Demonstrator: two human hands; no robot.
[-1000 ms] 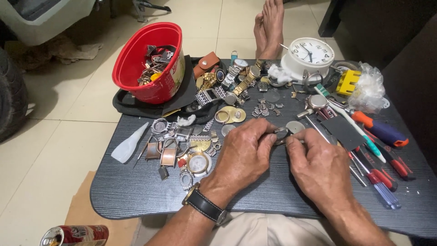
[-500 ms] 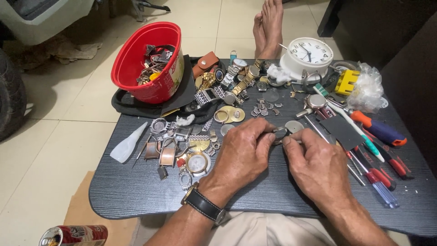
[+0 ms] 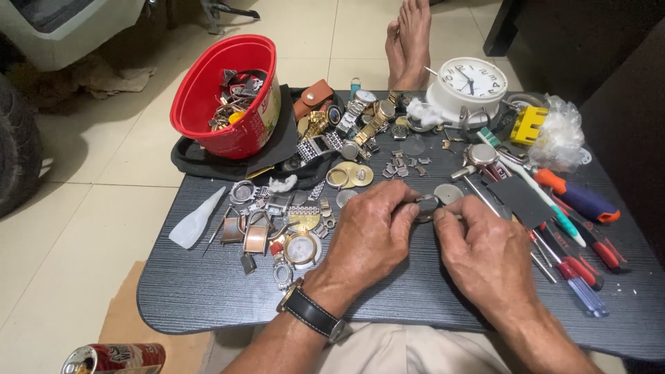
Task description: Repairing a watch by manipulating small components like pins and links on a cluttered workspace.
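We see both hands over the middle of a dark grey table [image 3: 208, 291]. The left hand [image 3: 370, 232] has a black wristwatch [image 3: 313, 313] on its wrist, and its fingers are closed around a small round metal watch part [image 3: 426, 206]. The right hand [image 3: 488, 253] meets it from the other side and pinches the same part with the fingertips, so the part sits between the two hands, just above the table top.

To the left of the hands lies a group of watch cases and small parts [image 3: 277, 228], and beside it a white plastic nozzle [image 3: 196, 220]. Behind them stands a red bucket [image 3: 228, 97] full of metal pieces, on a black cloth. Farther back there is a white clock [image 3: 471, 83]. To the right of the hands lie several screwdrivers [image 3: 578, 201] with red, blue and orange handles.
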